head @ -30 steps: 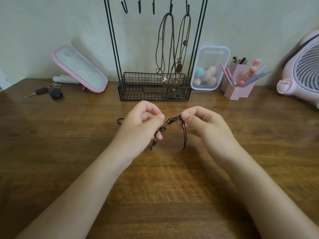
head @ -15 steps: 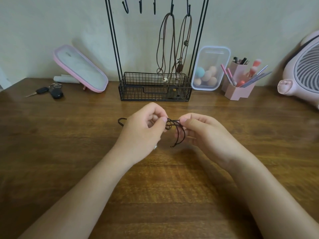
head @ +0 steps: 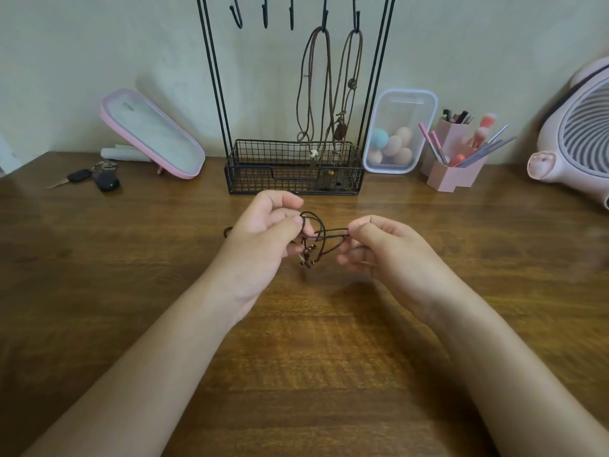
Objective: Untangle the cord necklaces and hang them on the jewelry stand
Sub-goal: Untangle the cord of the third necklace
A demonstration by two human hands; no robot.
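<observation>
beside the jewelry stand (head: 263, 166) sit keys (head: 95, 178) and a sponge box (head: 400, 127).

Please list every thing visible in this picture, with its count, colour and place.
stand: one, black wire, back centre
hung necklaces: two, brown, on stand's right hooks
tangle: one, dark cord, between the hands
mirror: one, pink, back left
keys: one bunch, black, left of mirror
box: one, clear, holding sponges, right of stand
holder: one, pink, holding brushes, right of box
fan: one, pink, right edge
table: one, brown wood, under everything
left hand: one, pinching tangle
right hand: one, pinching tangle
</observation>
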